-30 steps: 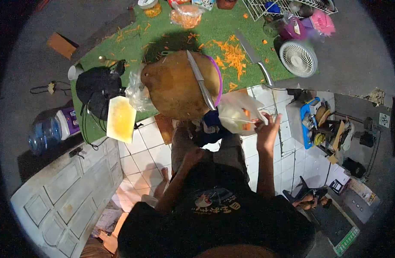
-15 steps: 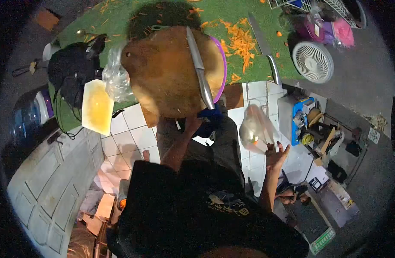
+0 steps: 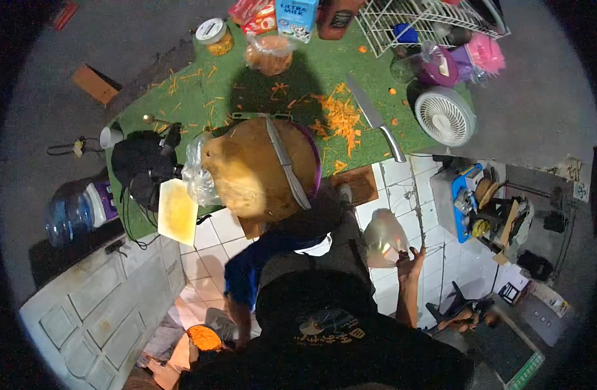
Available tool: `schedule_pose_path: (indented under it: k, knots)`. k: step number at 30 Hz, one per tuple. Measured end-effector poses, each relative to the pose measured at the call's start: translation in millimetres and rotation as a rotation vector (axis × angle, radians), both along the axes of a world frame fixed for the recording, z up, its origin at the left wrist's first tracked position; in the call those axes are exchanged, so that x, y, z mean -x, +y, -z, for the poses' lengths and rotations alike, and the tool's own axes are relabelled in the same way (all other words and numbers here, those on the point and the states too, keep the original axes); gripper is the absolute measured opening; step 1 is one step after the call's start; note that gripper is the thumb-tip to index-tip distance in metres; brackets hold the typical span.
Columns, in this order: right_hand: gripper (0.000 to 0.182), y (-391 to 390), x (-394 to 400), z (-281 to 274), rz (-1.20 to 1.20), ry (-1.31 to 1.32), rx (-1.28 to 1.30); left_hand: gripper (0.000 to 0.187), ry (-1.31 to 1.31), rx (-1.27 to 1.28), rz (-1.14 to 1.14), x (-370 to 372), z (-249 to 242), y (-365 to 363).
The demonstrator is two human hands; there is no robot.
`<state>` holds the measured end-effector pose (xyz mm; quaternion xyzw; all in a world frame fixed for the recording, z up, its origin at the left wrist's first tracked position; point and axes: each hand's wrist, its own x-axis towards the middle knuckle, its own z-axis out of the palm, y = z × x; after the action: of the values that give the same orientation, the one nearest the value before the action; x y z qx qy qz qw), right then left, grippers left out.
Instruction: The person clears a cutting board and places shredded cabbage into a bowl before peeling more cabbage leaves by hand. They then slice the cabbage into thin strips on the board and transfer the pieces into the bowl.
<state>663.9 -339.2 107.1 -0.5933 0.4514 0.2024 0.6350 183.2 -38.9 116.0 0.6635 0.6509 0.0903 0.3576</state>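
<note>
My right hand (image 3: 412, 263) grips the gathered end of a puffed-out clear plastic bag (image 3: 384, 235), which hangs over the tiled floor. Low on the left, my left hand (image 3: 238, 313) is partly blurred and closed on the end of a blue cloth (image 3: 246, 273), stretched across in front of my legs. Ahead of me lies a round wooden cutting board (image 3: 246, 175) above a purple-rimmed tray (image 3: 318, 162). A knife (image 3: 285, 159) rests on the board. Another knife (image 3: 376, 117) lies on the green mat, beside orange shreds (image 3: 340, 120).
A white fan-like round basket (image 3: 445, 117) and a wire rack (image 3: 415, 26) stand at the right. Farther back are a milk carton (image 3: 296, 19) and a jar (image 3: 214, 36). An orange-filled bowl (image 3: 204, 338) is low left, near a panelled door (image 3: 103, 292).
My left hand has swung from beside the board down and left, drawing the blue cloth out. The bag stays in my right hand. The view has tilted up, showing more of the table's far end.
</note>
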Motion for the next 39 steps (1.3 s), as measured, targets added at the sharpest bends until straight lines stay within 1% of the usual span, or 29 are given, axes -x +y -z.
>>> schedule_pose_path:
  k: [1, 2, 4, 5, 8, 9, 10, 12, 14, 16, 17, 19, 20, 22, 24, 25, 26, 27, 29, 30, 32, 33, 34, 36, 38, 39]
  knots:
    - [0.070, 3.2, 0.7, -14.2, -0.025, -0.033, 0.017, 0.060, 0.000, 0.020, -0.028, 5.8, -2.5, -7.2]
    - [0.070, 9.9, -1.2, -31.2, -0.015, -0.044, 0.011, 0.059, -0.004, 0.034, -0.049, 12.4, -5.5, -12.4]
    - [0.056, 23.9, -4.9, -66.6, -0.169, -0.123, 0.029, 0.059, -0.021, 0.067, -0.072, 22.4, -7.6, -13.9]
    - [0.046, 41.2, -8.1, -96.2, -0.254, -0.166, 0.040, 0.059, -0.029, 0.078, -0.077, 27.1, -8.9, -11.8]
    - [0.042, 68.0, -25.4, -155.0, -0.363, -0.310, 0.029, 0.058, -0.082, 0.103, -0.110, 33.7, -1.9, -5.1]
    - [0.041, 86.3, -29.0, -180.6, -0.368, -0.358, -0.004, 0.058, -0.110, 0.109, -0.123, 33.9, 1.0, -2.1]
    - [0.040, 103.9, -31.4, -206.5, -0.435, -0.426, -0.017, 0.058, -0.136, 0.111, -0.138, 36.6, 3.1, 0.1]
    - [0.039, 118.3, -41.5, -230.5, -0.561, -0.596, -0.081, 0.058, -0.211, 0.139, -0.179, 37.8, 8.9, 6.3]
    - [0.039, 137.3, -50.6, -258.4, -0.680, -0.692, -0.134, 0.057, -0.310, 0.160, -0.235, 39.5, 12.6, 14.5]
    - [0.040, 159.2, -62.3, -282.7, -0.754, -0.768, -0.242, 0.057, -0.444, 0.198, -0.311, 41.8, 16.0, 20.8]
    - [0.041, 171.2, -68.0, -293.2, -0.750, -0.791, -0.263, 0.057, -0.525, 0.218, -0.357, 44.1, 17.5, 22.9]
    - [0.042, 203.3, -76.0, -322.3, -0.728, -0.819, -0.271, 0.056, -0.757, 0.266, -0.484, 50.2, 21.7, 25.4]
    - [0.044, 213.1, -84.8, -330.6, -0.771, -0.851, -0.320, 0.056, -0.885, 0.296, -0.552, 54.2, 24.5, 25.3]
    - [0.043, 235.6, -99.2, -338.3, -0.781, -0.856, -0.426, 0.056, -1.194, 0.374, -0.685, 68.6, 25.7, 21.6]
    - [0.042, 269.8, -106.6, -344.6, -0.771, -0.844, -0.407, 0.055, -1.505, 0.475, -0.779, 84.2, 27.3, 17.1]
    - [0.040, 284.0, -114.4, -341.6, -0.807, -0.832, -0.430, 0.055, -1.650, 0.522, -0.808, 94.9, 26.2, 14.4]
    - [0.039, 298.9, -124.1, -337.6, -0.900, -0.863, -0.467, 0.055, -1.779, 0.585, -0.824, 103.1, 24.7, 12.1]
    - [0.038, 315.2, -132.0, -332.2, -0.947, -0.867, -0.440, 0.055, -1.888, 0.639, -0.822, 112.5, 22.0, 10.7]
    - [0.037, 346.1, -146.9, -326.6, -1.010, -0.862, -0.453, 0.055, -2.063, 0.765, -0.773, 128.7, 17.3, 15.8]
    - [0.037, 361.5, -157.8, -320.4, -0.999, -0.866, -0.462, 0.055, -2.128, 0.830, -0.725, 136.4, 14.4, 22.4]
    - [0.039, 390.1, -176.0, -307.9, -1.000, -0.920, -0.409, 0.054, -2.201, 0.943, -0.614, 148.7, 10.4, 48.8]
    - [0.040, 403.3, -180.3, -305.7, -1.003, -0.908, -0.461, 0.054, -2.207, 0.997, -0.537, 152.5, 8.9, 70.6]
    - [0.042, 416.8, -183.8, -303.5, -1.007, -0.895, -0.512, 0.056, -2.172, 0.985, -0.521, 155.9, 6.8, 91.4]
    - [0.042, 442.7, -191.4, -296.0, -1.063, -0.896, -0.491, 0.059, -2.036, 0.925, -0.418, 149.4, 8.5, 158.9]
    - [0.045, 469.7, -204.7, -282.3, -1.112, -1.085, -0.317, 0.063, -1.917, 0.918, -0.254, 133.1, 10.8, 235.6]
    - [0.045, 482.2, -214.4, -275.5, -1.099, -1.082, -0.321, 0.065, -1.869, 0.937, -0.195, 119.1, 10.9, 275.3]
